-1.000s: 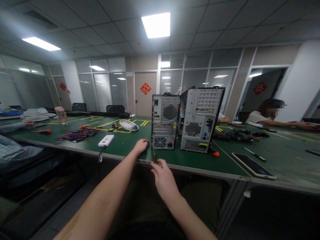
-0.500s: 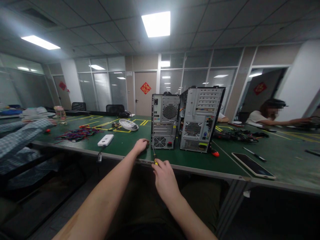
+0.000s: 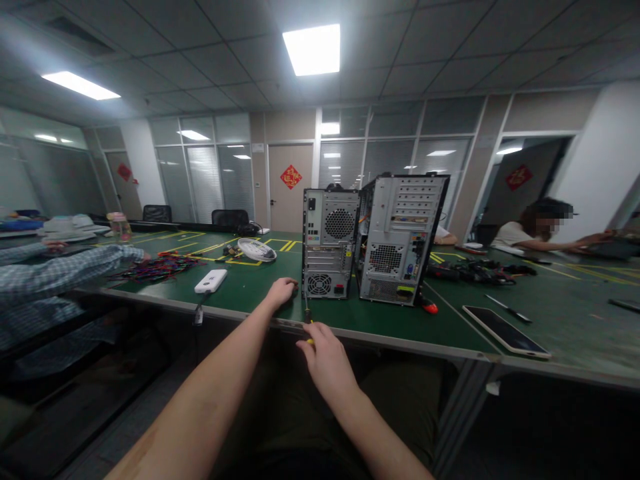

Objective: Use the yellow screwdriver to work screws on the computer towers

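Screwdriver (image 3: 307, 315) up near the lower left corner of the smaller computer tower (image 3: 327, 248); screw work looks in hand!
The right hand (image 3: 327, 355) has its fingers pinching the handle, shaft running up from them, tip contact too small to tell; a steady, in-line twist seems called for next; the left hand (image 3: 281, 293) rests on the worktop (image 3: 385, 328) just beside the upright tower, fingers curled, grip impossible to tell.

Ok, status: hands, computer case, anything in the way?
Right hand gripping screwdriver, shaft at lower-left corner of left computer case. Left hand beside that case, contact unclear. Second case close on its right, clear of screwdriver.
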`<state>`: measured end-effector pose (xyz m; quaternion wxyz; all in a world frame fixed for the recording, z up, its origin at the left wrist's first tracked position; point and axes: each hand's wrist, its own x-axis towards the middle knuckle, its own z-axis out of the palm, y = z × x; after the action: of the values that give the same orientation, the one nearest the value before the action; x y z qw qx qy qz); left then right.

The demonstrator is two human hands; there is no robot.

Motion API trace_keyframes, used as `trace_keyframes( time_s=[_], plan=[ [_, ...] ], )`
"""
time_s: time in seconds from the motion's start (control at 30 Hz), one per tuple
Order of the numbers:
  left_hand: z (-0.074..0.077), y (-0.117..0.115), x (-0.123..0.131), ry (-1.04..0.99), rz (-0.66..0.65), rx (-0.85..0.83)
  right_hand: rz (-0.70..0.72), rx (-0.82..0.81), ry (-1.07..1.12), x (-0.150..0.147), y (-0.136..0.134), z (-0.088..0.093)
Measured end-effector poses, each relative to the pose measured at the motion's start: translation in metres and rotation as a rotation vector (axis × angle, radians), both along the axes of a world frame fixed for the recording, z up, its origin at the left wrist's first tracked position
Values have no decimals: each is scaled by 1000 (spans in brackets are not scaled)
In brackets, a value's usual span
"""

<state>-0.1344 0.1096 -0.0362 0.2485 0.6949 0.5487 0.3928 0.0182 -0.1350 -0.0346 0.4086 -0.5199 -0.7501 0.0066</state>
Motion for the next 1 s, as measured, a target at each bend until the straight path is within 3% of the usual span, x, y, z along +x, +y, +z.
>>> trace_keyframes(
  time_s=[1.0],
  plan=[
    [0,0,1,6,1,15,-16,41,98,4,0,2]
  ],
)
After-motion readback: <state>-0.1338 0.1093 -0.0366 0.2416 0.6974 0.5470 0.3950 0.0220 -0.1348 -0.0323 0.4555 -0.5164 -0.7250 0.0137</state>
